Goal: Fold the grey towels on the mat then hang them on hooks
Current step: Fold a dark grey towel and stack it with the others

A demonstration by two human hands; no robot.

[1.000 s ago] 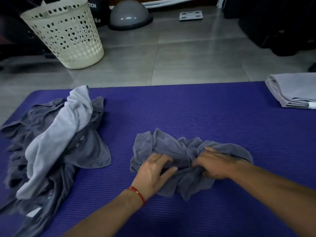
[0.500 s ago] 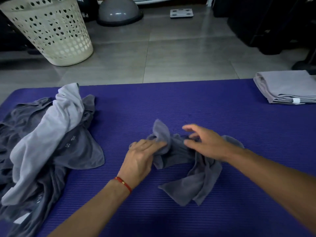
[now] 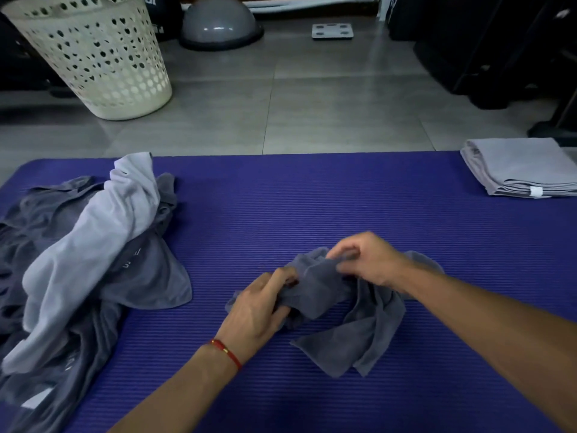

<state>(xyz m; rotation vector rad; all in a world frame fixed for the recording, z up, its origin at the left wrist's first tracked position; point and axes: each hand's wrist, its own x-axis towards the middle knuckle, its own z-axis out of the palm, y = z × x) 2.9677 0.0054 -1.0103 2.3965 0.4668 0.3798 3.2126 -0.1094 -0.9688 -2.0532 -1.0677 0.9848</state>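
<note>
Far left of the purple ribbed mat [image 3: 281, 198]: a loose heap of unfolded towels [image 3: 62, 276], dark grey ones with a paler grey one draped across the top, spilling past the mat's left edge. Behind the heap, off the mat on the grey tiled floor [image 3: 312, 104], a cream perforated laundry basket [image 3: 93, 54] stands upright. Further along the floor, against the back of the room, a grey dome-shaped balance trainer [image 3: 218, 23], then a small flat bathroom scale [image 3: 332, 31]. At mat centre, my left hand [image 3: 259, 307], red thread bracelet [image 3: 226, 353] on the wrist, has fingers and thumb curled round a bunched fold of the crumpled grey towel [image 3: 352, 326]. That towel lies on the mat in front of me, its upper part lifted between my hands and its lower corners trailing flat toward me. My right hand [image 3: 368, 260] pinches the towel's upper edge, fingers curled over the cloth. Dark furniture or equipment fills the room's right rear; details too dim to identify. At the mat's far right corner, a folded pale grey towel [image 3: 524, 167] lies flat, partly overhanging the mat edge, a white tag showing at its near side.
</note>
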